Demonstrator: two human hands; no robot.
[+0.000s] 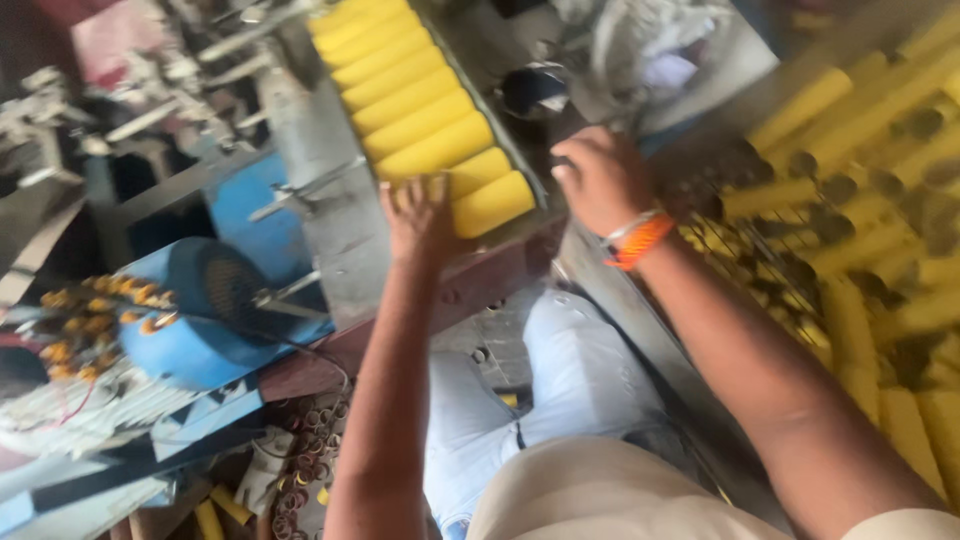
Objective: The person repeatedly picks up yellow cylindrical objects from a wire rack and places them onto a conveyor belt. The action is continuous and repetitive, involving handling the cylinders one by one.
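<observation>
A row of yellow cylindrical tubes (420, 110) lies side by side in a grey metal tray (320, 180). My left hand (418, 222) reaches up to the near end of that row, fingers spread against the second tube from the end (470, 170); it grips nothing that I can see. My right hand (600, 178) rests with curled fingers on the tray's dark right edge, beside the last tube (495, 203). An orange and white band (636, 240) circles that wrist. The picture is blurred by motion.
A big heap of yellow tubes (880, 230) with dark hollow ends fills the right side. A blue motor housing (200, 320) and machine parts stand at the left. My light trousers (560, 390) and small metal rings (305, 450) on the floor show below.
</observation>
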